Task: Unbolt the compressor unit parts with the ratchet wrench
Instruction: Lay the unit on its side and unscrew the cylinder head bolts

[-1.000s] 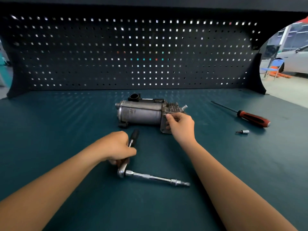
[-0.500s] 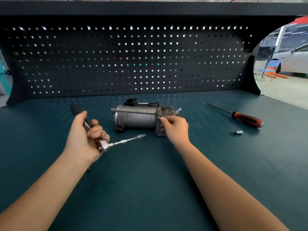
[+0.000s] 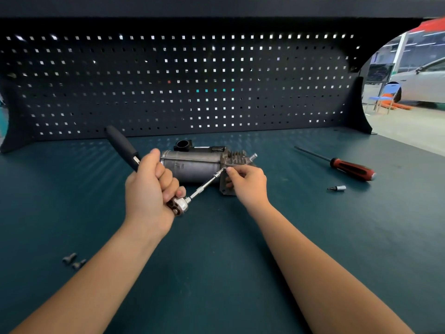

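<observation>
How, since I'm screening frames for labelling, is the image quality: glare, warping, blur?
Head view: wide-angle warp bows the pegboard; light glares through its holes; the ratchet glints at its head yet is sharp, like the compressor; shadows on the bench are soft.

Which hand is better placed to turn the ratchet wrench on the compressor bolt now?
The left hand. It grips the ratchet wrench near its head, and the extension tip reaches the compressor. The right hand holds the compressor's finned end, beside that tip.
</observation>
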{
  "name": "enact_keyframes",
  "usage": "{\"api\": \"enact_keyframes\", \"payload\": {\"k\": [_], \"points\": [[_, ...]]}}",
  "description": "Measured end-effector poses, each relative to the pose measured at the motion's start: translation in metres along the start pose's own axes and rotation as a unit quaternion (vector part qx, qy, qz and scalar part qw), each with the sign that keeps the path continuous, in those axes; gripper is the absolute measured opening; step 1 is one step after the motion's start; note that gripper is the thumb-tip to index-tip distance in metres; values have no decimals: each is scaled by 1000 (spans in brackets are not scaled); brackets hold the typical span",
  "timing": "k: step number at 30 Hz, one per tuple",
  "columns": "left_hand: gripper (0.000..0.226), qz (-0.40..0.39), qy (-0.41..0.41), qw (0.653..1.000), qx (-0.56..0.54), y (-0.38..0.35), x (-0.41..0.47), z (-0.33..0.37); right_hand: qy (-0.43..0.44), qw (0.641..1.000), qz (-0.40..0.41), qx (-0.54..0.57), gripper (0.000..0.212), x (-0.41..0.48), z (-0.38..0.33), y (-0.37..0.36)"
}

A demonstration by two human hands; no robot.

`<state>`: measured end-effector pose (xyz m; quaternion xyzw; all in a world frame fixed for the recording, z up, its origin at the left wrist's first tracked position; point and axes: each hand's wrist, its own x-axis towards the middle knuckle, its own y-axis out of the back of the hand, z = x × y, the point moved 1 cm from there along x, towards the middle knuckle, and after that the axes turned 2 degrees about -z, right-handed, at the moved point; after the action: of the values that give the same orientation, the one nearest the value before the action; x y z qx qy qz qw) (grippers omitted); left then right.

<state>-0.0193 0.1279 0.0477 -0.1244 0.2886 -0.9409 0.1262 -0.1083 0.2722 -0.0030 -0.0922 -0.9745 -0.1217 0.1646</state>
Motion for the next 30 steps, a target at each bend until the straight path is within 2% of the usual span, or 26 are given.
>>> {"api": "enact_keyframes", "payload": {"k": [20,24,28,30], "points": [[45,43,-23,999,-1,-4,-4,-12,-22,1000,-3,6,18,-1,-2,-2],[48,3,-87,992,90,-14,-10,-20,-42,999,2,29,20,0,0,-1],[65,-47,-132,975,175,-23,-14,-24,-52,997,-3,50,22,0,0,0],[66,-57,-146,966,206,-25,-15,-24,-70,996,-15,59,28,-2,0,0]]}}
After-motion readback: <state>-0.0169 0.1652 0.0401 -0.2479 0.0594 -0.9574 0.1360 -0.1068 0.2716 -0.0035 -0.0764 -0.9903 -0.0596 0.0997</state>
